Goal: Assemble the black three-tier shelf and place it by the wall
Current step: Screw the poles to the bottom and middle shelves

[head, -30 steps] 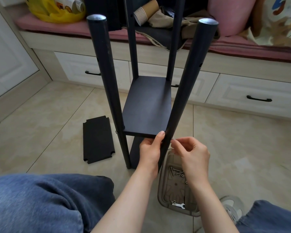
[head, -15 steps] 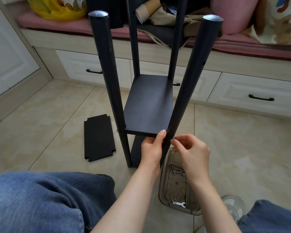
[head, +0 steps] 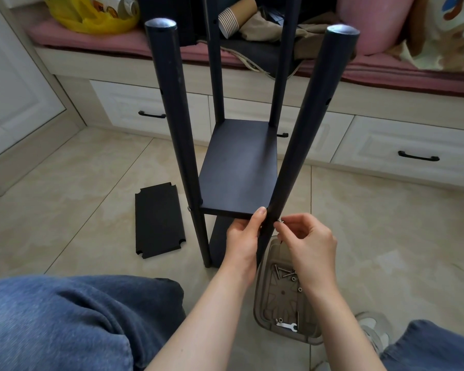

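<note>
The black shelf frame stands on the tiled floor in front of me, four round posts rising from it. A black middle board (head: 239,167) sits between the posts, and a lower board shows beneath it. My left hand (head: 243,238) grips the near right post (head: 303,135) just under the middle board's corner, thumb up against the board's edge. My right hand (head: 307,243) pinches a small silver screw (head: 280,220) against the right side of that post. A third black board (head: 158,219) with notched corners lies flat on the floor to the left.
A translucent grey tray (head: 265,285) with several screws, nuts and a small wrench lies by my right wrist. A white drawer bench (head: 386,135) with a pink cushion, bags and pillows runs along the back. My jeans-clad legs fill the lower corners.
The view has shifted slightly. Both hands stay at the near right post; my right hand's fingers have moved a little at the screw.
</note>
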`<control>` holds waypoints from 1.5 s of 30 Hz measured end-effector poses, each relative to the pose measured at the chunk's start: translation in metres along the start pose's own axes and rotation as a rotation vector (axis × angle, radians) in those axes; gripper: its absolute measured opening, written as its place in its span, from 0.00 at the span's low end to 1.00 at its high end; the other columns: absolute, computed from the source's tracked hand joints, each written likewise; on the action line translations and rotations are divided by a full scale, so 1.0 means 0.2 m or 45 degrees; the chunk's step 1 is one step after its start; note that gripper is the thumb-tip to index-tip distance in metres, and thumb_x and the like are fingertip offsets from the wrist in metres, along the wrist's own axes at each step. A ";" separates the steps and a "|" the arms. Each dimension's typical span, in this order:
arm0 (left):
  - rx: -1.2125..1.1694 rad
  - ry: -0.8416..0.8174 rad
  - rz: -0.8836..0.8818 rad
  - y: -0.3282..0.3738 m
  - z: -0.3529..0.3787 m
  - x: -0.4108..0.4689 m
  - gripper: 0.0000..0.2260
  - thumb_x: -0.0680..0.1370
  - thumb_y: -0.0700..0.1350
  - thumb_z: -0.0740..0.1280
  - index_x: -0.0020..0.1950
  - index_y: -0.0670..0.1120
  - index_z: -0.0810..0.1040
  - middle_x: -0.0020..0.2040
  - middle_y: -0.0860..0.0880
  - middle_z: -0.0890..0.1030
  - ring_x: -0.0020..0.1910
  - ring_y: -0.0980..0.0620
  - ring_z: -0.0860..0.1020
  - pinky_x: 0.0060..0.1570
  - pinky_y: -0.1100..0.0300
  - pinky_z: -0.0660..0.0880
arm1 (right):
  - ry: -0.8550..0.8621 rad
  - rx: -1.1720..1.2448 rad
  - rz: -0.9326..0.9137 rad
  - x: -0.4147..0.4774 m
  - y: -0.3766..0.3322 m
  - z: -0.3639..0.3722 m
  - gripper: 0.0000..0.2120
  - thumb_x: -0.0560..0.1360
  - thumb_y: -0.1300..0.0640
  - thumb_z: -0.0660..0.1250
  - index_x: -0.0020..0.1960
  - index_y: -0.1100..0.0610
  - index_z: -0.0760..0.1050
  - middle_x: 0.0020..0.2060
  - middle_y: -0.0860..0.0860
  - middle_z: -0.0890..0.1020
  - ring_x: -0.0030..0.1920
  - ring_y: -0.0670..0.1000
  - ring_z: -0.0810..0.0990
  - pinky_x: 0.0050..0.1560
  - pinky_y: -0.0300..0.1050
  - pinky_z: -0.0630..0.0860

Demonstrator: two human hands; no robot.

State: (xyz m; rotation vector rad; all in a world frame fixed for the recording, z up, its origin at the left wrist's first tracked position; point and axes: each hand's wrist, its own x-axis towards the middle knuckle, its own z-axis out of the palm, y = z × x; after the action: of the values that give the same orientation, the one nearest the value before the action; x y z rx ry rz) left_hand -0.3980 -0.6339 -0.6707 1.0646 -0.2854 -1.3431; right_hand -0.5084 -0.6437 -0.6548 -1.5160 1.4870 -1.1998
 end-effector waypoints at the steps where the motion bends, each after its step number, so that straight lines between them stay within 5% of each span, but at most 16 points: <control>1: -0.025 -0.006 -0.005 0.00 0.00 0.00 0.07 0.79 0.44 0.71 0.55 0.43 0.82 0.47 0.47 0.87 0.47 0.51 0.86 0.43 0.65 0.80 | -0.011 -0.012 -0.009 0.00 0.00 0.00 0.07 0.71 0.58 0.77 0.41 0.49 0.81 0.36 0.37 0.83 0.37 0.39 0.83 0.40 0.28 0.75; 9: -0.065 -0.053 -0.031 0.02 0.01 -0.02 0.22 0.72 0.50 0.73 0.62 0.40 0.80 0.51 0.44 0.87 0.51 0.49 0.86 0.44 0.64 0.80 | -0.053 -0.101 -0.134 -0.01 0.00 -0.03 0.08 0.73 0.60 0.75 0.44 0.48 0.81 0.36 0.39 0.83 0.41 0.37 0.82 0.41 0.25 0.73; 14: -0.051 -0.025 -0.035 0.01 0.02 -0.01 0.25 0.71 0.52 0.73 0.63 0.39 0.79 0.54 0.43 0.86 0.52 0.48 0.85 0.47 0.62 0.80 | -0.062 -0.278 -0.275 -0.01 -0.01 -0.03 0.04 0.74 0.62 0.74 0.46 0.55 0.81 0.38 0.45 0.83 0.41 0.42 0.82 0.43 0.34 0.76; 24: -0.053 -0.027 -0.040 0.00 0.04 0.00 0.19 0.71 0.53 0.73 0.57 0.45 0.81 0.53 0.45 0.86 0.55 0.48 0.84 0.55 0.56 0.76 | -0.033 -0.315 -0.271 -0.02 -0.02 -0.03 0.05 0.74 0.62 0.74 0.49 0.55 0.83 0.39 0.46 0.84 0.40 0.43 0.82 0.44 0.25 0.73; 27: -0.047 -0.021 -0.037 0.00 0.05 -0.01 0.18 0.71 0.53 0.73 0.57 0.47 0.82 0.53 0.45 0.86 0.56 0.48 0.84 0.60 0.53 0.76 | -0.027 -0.329 -0.282 -0.01 -0.03 -0.04 0.06 0.74 0.63 0.74 0.51 0.56 0.85 0.41 0.47 0.86 0.41 0.44 0.84 0.46 0.28 0.76; 31: -0.010 -0.071 -0.066 0.01 0.03 -0.01 0.14 0.71 0.51 0.73 0.54 0.47 0.82 0.52 0.46 0.86 0.52 0.50 0.84 0.52 0.58 0.76 | -0.030 -0.319 -0.256 0.00 -0.03 -0.05 0.06 0.75 0.63 0.73 0.51 0.57 0.85 0.42 0.48 0.86 0.42 0.45 0.84 0.48 0.39 0.80; 36: 0.139 -0.145 -0.081 0.02 -0.04 -0.01 0.16 0.71 0.51 0.73 0.56 0.47 0.82 0.58 0.44 0.85 0.61 0.47 0.82 0.61 0.54 0.72 | -0.041 -0.284 -0.210 0.00 -0.02 -0.05 0.06 0.75 0.62 0.73 0.51 0.56 0.84 0.41 0.46 0.85 0.42 0.42 0.84 0.46 0.34 0.79; 45: 0.065 -0.173 -0.075 0.02 -0.03 -0.02 0.11 0.73 0.49 0.71 0.54 0.50 0.83 0.56 0.47 0.86 0.56 0.54 0.84 0.48 0.62 0.71 | -0.057 -0.280 -0.225 0.00 -0.01 -0.04 0.04 0.75 0.62 0.73 0.48 0.55 0.83 0.38 0.45 0.84 0.39 0.39 0.81 0.42 0.24 0.71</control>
State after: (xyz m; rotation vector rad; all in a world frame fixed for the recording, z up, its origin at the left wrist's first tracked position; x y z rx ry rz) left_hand -0.3921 -0.6282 -0.6700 1.0327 -0.3936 -1.4710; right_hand -0.5159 -0.6433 -0.6506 -1.8421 1.5205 -1.1214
